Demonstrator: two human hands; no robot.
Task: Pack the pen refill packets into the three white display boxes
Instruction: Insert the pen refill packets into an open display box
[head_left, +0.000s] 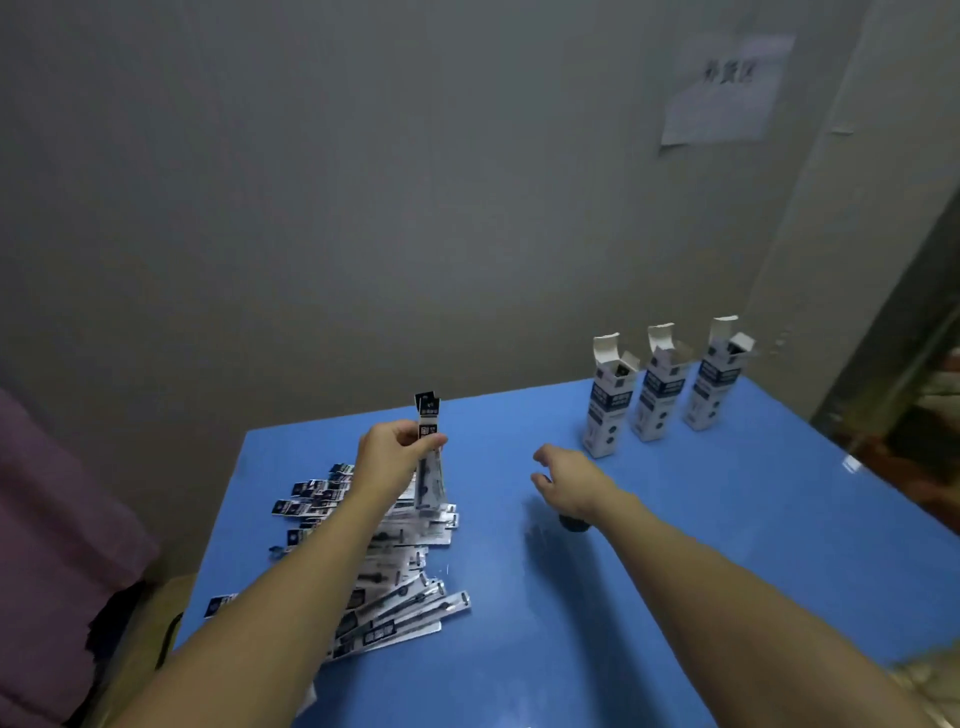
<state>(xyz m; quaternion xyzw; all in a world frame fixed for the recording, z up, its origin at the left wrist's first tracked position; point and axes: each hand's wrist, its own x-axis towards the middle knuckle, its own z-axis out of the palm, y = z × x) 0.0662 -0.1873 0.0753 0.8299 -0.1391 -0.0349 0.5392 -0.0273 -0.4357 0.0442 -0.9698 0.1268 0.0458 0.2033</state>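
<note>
Holding a slim refill packet (429, 447) upright above the heap, the left hand (390, 451) pinches it between thumb and fingers about a third of the way down, its long axis standing nearly vertical with the dark printed header on top. The three white display boxes (662, 387) lie off to the right and farther back on the blue bench (727, 519), standing in a close row, each a tall narrow carton with its top flap open and pointing up. The right hand (563, 480) hovers between the packet and the boxes, fingers loosely spread and gripping nothing; it is plainly the nearer one to the leftmost box. So the move ahead, as I judge it, is a carry rightward and away, either passing the packet across or reaching over, then dropping it end-first through a small square mouth. Keeping it vertical should suit that opening.

The loose packets (384, 561) sprawl in a fanned heap under the left forearm, long flat strips of glossy clear plastic with black-and-white card tops, overlapping at all angles. They look slick and light, likely to slide on one another. The bench surface is smooth and faintly reflective. A small dark object (574, 522) shows just beneath the right wrist; I cannot tell what it is.
</note>
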